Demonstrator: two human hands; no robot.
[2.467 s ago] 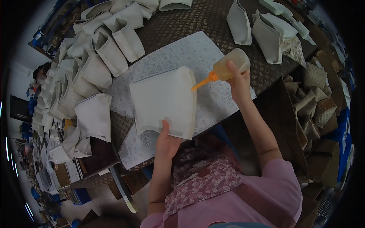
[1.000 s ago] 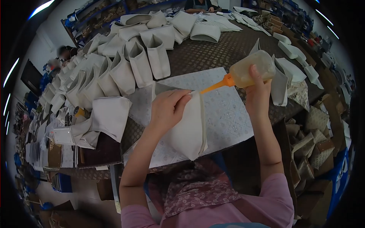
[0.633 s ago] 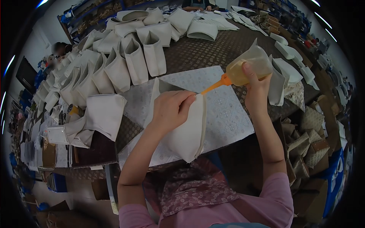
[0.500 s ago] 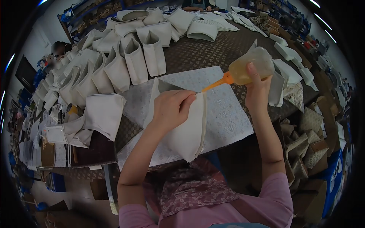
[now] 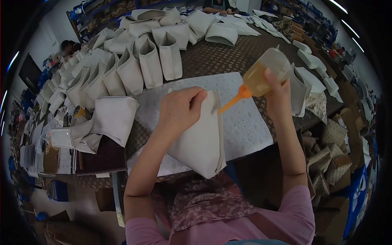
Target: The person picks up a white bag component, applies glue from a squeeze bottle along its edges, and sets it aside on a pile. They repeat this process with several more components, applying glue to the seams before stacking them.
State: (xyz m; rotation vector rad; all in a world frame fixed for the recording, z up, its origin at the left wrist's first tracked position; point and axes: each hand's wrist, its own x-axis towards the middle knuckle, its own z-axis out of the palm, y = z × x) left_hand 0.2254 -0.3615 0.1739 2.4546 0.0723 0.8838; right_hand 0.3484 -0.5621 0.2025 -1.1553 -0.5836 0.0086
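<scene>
My left hand (image 5: 179, 108) is closed on the upper part of a white bag panel piece (image 5: 200, 143), which stands tilted with its seamed edge facing right. In my right hand (image 5: 279, 92) is a translucent squeeze bottle (image 5: 265, 73) with amber liquid, tipped so its orange nozzle (image 5: 237, 100) points down to the left. The nozzle tip meets the seamed edge of the white piece, a little below its top corner. Under the piece lies a pale patterned sheet (image 5: 249, 130).
Rows of white open-topped pieces (image 5: 149, 63) stand at the back left. A folded white piece (image 5: 116, 118) lies left of the sheet. More white pieces (image 5: 300, 92) are beyond my right hand. Brown patterned items (image 5: 337, 163) fill a box at right. A person (image 5: 220, 7) sits at the far side.
The bottle's nozzle has moved down along the seamed edge, and the bottle is tipped more steeply. My left hand has shifted slightly left, and the white piece has turned a little.
</scene>
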